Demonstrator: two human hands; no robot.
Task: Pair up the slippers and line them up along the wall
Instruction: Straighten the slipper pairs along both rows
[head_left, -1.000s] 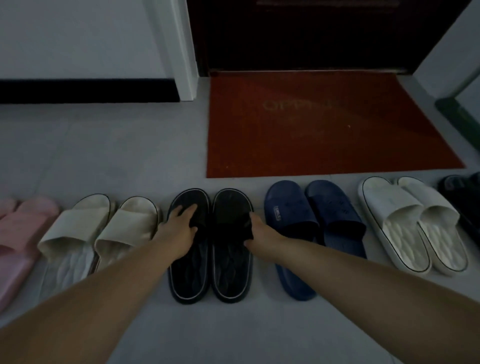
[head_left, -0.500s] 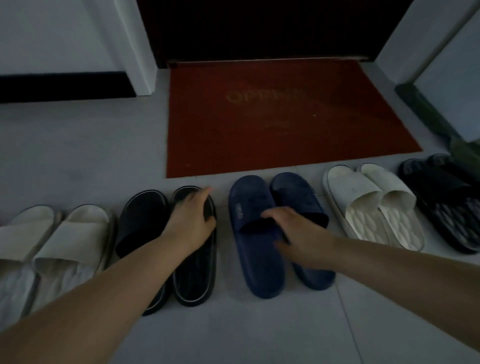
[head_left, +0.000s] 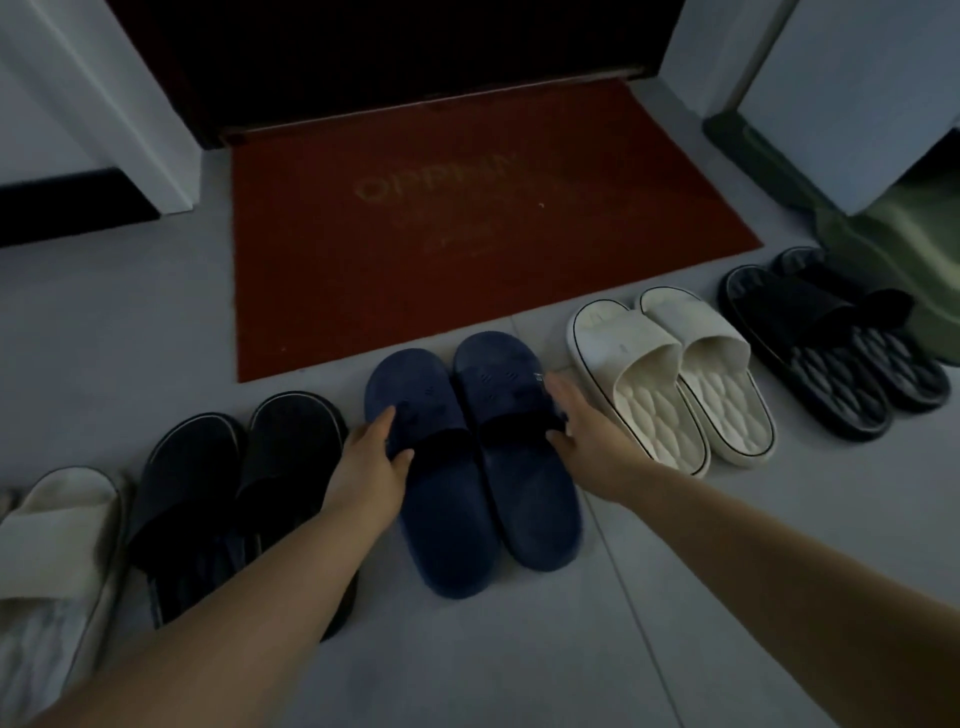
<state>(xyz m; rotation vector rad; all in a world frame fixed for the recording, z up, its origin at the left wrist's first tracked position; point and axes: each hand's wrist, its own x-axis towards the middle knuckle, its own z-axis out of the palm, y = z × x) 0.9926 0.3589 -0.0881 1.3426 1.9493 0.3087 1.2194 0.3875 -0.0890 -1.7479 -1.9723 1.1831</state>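
Observation:
Several pairs of slippers stand in a row on the grey floor, toes toward the red doormat (head_left: 467, 234). The dark blue pair (head_left: 467, 499) stands in the middle, its two slippers side by side and touching. My left hand (head_left: 371, 457) rests on the left side of the left blue slipper's strap, fingers fairly straight and thumb at the strap's rear edge. My right hand (head_left: 582, 431) presses with straight fingers against the right side of the right blue slipper. To the left stands a black pair (head_left: 208, 499), to the right a white pair (head_left: 675, 374).
A cream slipper (head_left: 52, 561) lies at the far left edge. Another black pair (head_left: 831, 343) stands at the far right, next to a dark green object (head_left: 893, 234). A dark door (head_left: 405, 52) and white door frame (head_left: 130, 104) stand beyond the mat. Bare floor lies in front of the row.
Both hands left the black pair and moved right to the blue pair. The two blue slippers now stand closer together and more even. The view has shifted to the right.

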